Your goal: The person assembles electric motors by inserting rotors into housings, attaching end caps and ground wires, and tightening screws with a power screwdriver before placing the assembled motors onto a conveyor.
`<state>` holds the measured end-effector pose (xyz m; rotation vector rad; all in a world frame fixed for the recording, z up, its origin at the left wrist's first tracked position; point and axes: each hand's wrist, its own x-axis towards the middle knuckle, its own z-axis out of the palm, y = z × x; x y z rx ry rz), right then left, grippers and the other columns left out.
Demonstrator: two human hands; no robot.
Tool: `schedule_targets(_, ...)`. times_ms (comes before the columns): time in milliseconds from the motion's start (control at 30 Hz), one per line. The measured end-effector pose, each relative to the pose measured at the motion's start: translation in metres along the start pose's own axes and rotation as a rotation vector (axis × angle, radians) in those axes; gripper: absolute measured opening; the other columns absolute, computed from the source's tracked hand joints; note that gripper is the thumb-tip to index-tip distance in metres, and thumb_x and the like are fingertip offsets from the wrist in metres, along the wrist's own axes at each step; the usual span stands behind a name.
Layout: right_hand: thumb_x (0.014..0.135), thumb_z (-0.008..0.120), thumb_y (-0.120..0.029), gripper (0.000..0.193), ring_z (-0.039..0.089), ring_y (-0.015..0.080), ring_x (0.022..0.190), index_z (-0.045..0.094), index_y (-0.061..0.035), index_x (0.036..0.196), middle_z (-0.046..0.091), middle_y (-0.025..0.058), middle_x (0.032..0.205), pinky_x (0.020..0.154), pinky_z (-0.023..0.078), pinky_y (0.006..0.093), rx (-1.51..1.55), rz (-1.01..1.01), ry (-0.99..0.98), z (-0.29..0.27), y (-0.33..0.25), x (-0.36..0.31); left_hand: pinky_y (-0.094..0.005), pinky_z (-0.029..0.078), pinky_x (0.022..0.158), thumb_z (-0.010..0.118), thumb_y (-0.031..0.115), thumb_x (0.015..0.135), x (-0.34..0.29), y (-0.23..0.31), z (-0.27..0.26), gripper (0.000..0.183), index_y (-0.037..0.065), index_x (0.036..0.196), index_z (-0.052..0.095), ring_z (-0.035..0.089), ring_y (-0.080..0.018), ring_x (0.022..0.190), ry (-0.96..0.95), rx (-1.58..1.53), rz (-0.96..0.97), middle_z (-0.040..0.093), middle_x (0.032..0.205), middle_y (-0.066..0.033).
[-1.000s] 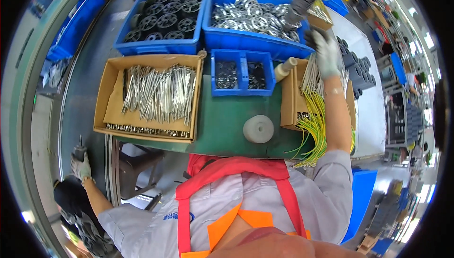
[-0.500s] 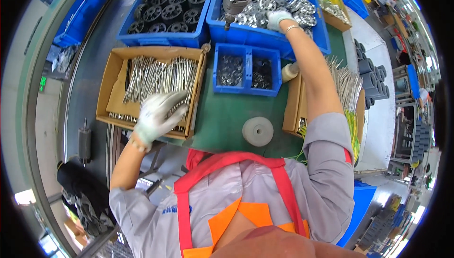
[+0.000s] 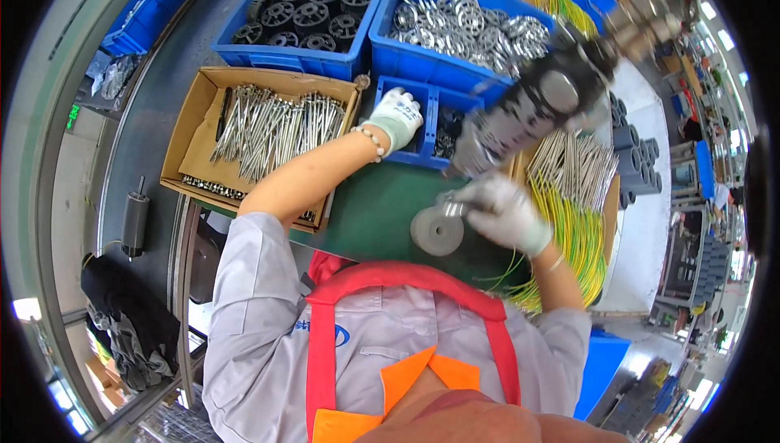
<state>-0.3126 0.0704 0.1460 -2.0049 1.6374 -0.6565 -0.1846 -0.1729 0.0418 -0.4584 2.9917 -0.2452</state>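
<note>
My left hand [image 3: 398, 121], in a white glove, reaches into the left compartment of a small blue divided bin [image 3: 418, 156], its fingers curled down; whatever they grip is hidden. My right hand [image 3: 508, 214], also gloved and slightly blurred, is closed on a shiny metal part [image 3: 453, 206]. It holds the part above and beside a grey round block [image 3: 437, 232] with a centre hole, on the green mat. A large power tool [image 3: 536, 106], smeared by motion, hangs tilted above my right hand and covers part of the bins behind it.
A cardboard box [image 3: 191, 142] of metal rods stands at left. Behind are a blue crate [image 3: 284, 60] of black wheel-shaped parts and another blue crate [image 3: 435, 60] of shiny metal parts. Green-yellow wires [image 3: 573, 248] and rods lie at right, beside grey tubes [image 3: 634, 155].
My left hand went from the rod box to the small blue bin. My right hand came back from the metal-parts crate with a shiny part. The power tool swung right and nearer.
</note>
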Motion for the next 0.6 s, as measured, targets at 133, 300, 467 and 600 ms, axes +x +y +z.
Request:
schedule_targets(133,0.074,0.067,-0.002,0.035,0.055,0.0332,0.121,0.069,-0.0183,0.105,0.061,0.0076,0.126,0.100,0.047,0.0463,-0.282,-0.002,0.233,0.085,-0.009,-0.055,-0.0418,0.044,0.096,0.068,0.030,0.082,-0.009,-0.006,-0.011,0.017,0.020,0.093,0.077,0.061,-0.0215,0.107,0.062,-0.085,-0.013,0.070,0.105,-0.0002)
schedule_targets(300,0.072,0.076,-0.016,0.053,0.049,0.0428,0.130,0.061,-0.0124,0.123,0.050,0.0198,0.143,0.105,0.045,0.0486,0.039,0.195,0.305,0.109,-0.013,-0.077,-0.0415,0.048,0.089,0.065,0.028,0.088,-0.042,-0.018,-0.031,0.019,0.015,0.096,0.078,0.066,-0.0271,0.097,0.324,-0.456,-0.153,0.073,0.097,-0.0059)
schedule_targets(467,0.073,0.080,-0.024,0.065,0.046,0.0441,0.134,0.054,-0.0118,0.132,0.045,0.0223,0.148,0.107,0.043,0.0497,-0.059,0.138,0.352,0.125,0.013,-0.058,-0.0377,0.051,0.085,0.066,0.017,0.091,-0.093,0.026,-0.058,0.020,0.004,0.103,0.074,0.067,-0.0297,0.094,0.371,-1.000,-0.124,0.072,0.095,-0.0136)
schedule_targets(600,0.078,0.078,-0.031,0.065,0.033,0.0476,0.142,0.052,-0.0140,0.135,0.028,0.0164,0.160,0.113,0.035,0.0585,-0.118,0.194,0.141,0.104,0.017,-0.045,-0.0370,0.051,0.086,0.073,0.022,0.087,-0.114,0.062,-0.053,0.028,0.005,0.109,0.074,0.068,-0.0270,0.096,0.229,-1.140,-0.120,0.073,0.099,-0.0144)
